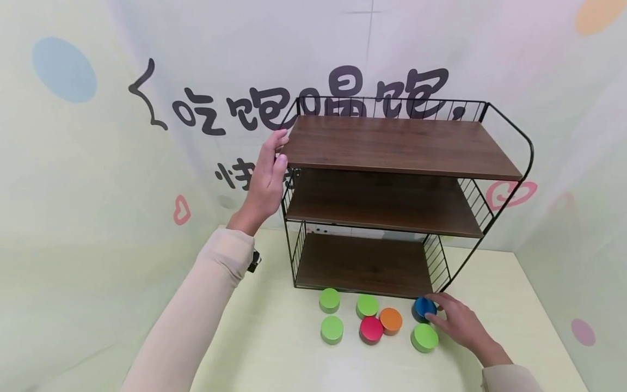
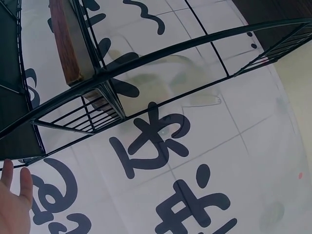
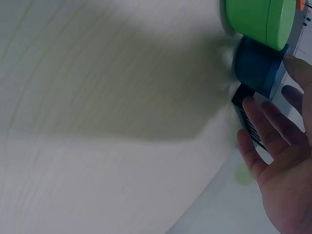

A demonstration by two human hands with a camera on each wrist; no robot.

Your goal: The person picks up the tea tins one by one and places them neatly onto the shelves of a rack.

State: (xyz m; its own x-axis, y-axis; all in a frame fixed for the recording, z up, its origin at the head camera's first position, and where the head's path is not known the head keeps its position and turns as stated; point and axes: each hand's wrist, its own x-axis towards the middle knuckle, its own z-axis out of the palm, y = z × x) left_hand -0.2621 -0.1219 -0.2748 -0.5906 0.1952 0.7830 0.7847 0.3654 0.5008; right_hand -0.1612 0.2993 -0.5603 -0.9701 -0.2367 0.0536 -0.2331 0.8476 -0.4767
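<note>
My left hand (image 1: 266,182) is up at the left end of the rack's top shelf (image 1: 401,144), fingertips and thumb right at its edge. In the left wrist view, two fingertips of it show beside the black metal frame. Low on the right, my right hand (image 1: 462,324) reaches to a round blue container (image 1: 422,310), thumb and forefinger at its top edge. The right wrist view has the thumb by the blue container (image 3: 256,66) and the other fingers spread apart. A round green container (image 1: 424,338) stands just in front of the blue one.
The three-tier rack with dark wooden shelves (image 1: 387,204) stands on the pale table (image 1: 274,348). Along its front are a red container (image 1: 371,331), an orange container (image 1: 391,321) and several more green ones (image 1: 330,300). A printed cloth backdrop (image 1: 196,49) surrounds the table.
</note>
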